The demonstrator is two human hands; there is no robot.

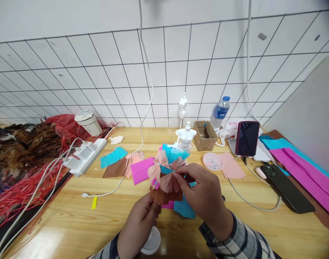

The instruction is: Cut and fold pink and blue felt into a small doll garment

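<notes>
My left grip (140, 221) closes on the paper dress (167, 198) near its hem, above the counter (110, 212), and my right grip (201, 194) pinches a fan (170, 182), with blue (175, 155) and peach frills (155, 172) apparently placed, sheets (142, 170) lying unpleated, and the bottle (217, 124)'s blue label (220, 112) showing white characters too small to read.

Likely craft workshop: coloured paper sheets (113, 157), miniature mannequins (187, 135).
</notes>
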